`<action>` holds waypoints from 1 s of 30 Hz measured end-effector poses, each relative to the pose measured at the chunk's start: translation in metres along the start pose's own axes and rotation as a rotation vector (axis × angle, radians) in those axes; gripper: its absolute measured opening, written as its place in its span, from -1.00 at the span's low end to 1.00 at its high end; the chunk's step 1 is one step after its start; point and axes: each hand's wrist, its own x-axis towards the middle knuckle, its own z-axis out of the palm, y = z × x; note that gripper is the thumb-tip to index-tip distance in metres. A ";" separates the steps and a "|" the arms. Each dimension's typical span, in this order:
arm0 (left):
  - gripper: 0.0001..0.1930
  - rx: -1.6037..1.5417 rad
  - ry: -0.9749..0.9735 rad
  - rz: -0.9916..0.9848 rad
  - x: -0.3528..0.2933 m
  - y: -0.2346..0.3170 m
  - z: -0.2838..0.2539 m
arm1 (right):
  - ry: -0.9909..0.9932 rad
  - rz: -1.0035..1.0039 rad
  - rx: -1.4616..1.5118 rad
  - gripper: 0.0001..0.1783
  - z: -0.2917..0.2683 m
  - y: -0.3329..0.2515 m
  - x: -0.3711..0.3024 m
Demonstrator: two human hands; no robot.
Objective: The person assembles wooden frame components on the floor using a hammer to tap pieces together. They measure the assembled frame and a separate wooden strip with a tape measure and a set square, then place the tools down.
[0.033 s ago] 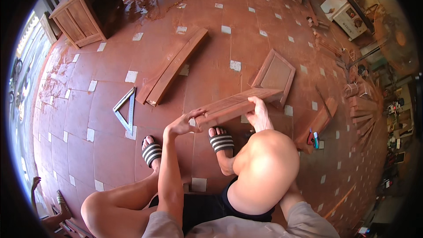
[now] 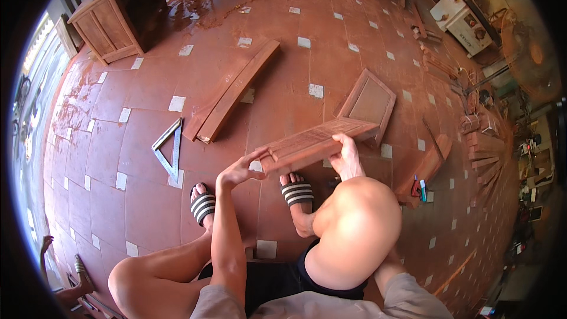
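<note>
Between left fingers and right fingers, a wooden panel.

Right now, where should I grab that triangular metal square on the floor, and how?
The metal square lies flat with an open middle, so its thicker-looking far-left edge could probably be pinched from inside and outside. Come from above with your left hand, nearest to it, once that lets go of the wooden piece.

The reddish tiled floor, dotted with small white squares, carries a silver triangular measuring tool, a long timber, a framed wooden panel and, farther off, a wooden cabinet.
</note>
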 end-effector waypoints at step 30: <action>-0.21 -1.102 0.537 0.246 0.073 0.087 0.071 | -0.217 -0.600 0.109 -0.28 0.040 -0.075 -0.062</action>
